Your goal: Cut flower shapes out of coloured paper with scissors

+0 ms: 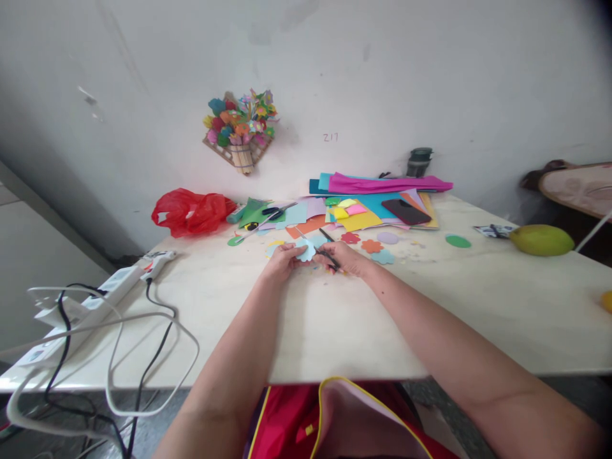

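Note:
Near the middle of the table, my left hand [285, 261] pinches a light blue scalloped paper piece [305, 250] by its left side. My right hand [345, 258] is closed round the handles of dark-handled scissors [329, 257], whose blades point left at the paper's right edge. Small paper scraps lie beneath both hands. Just right of my right hand are a red paper flower [350, 238], an orange one [372, 246], a blue one [383, 257] and a lilac oval [387, 238].
Coloured sheets [368, 220], a dark phone [406, 211] and a second pair of scissors [275, 213] lie behind. A red bag [191, 212] and power strip [90, 309] with cables are left. A green-yellow fruit [541, 240] sits right, near a green oval [458, 241].

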Tool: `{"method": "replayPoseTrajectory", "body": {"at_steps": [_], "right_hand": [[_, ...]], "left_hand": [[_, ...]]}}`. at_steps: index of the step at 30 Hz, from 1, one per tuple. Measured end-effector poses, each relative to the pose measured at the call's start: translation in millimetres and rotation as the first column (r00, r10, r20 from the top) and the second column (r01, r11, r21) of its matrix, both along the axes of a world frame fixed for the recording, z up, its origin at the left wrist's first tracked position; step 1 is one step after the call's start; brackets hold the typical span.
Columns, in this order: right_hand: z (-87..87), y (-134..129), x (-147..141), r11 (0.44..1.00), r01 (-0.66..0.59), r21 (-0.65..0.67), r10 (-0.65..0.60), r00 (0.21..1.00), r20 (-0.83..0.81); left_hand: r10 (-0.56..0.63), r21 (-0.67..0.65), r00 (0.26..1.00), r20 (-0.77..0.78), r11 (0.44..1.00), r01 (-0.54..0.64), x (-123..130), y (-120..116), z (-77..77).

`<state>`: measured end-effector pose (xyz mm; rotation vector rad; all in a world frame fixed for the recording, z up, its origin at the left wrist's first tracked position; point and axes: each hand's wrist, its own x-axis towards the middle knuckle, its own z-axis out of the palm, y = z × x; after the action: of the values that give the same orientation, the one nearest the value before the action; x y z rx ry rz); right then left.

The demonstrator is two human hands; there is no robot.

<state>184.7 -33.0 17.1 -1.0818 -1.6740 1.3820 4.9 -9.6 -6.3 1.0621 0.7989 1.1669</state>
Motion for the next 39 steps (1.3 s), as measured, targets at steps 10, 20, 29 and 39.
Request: {"method": "replayPoseTrajectory", "body": {"at_steps": [10,20,29,39], "right_hand": [[-6.3,5,0,0.999,-0.025,0.026,0.025,1.0,-0.001],[-18.8,16,2,0.998,-0.056,0.034,0.056,0.998,-0.024],[-11.2,11,6,0.997,-0.078,-0.009,0.077,0.995,-0.062],[-16.3,14,12,0.992,-0.105,0.065,0.105,0.994,0.014]], "left_hand": [[0.007,-0.006,1.0,-0.01,1.0,-0.007,-2,1,0.2],[0.037,-0.011,0.999,-0.019,0.999,-0.037,-3,4,-0.7],[0.128,0.044,0.992,-0.009,0.991,-0.128,-3,1,3.9],[0.133,0.038,0.991,0.004,0.99,-0.133,0,0,5.1]]}}
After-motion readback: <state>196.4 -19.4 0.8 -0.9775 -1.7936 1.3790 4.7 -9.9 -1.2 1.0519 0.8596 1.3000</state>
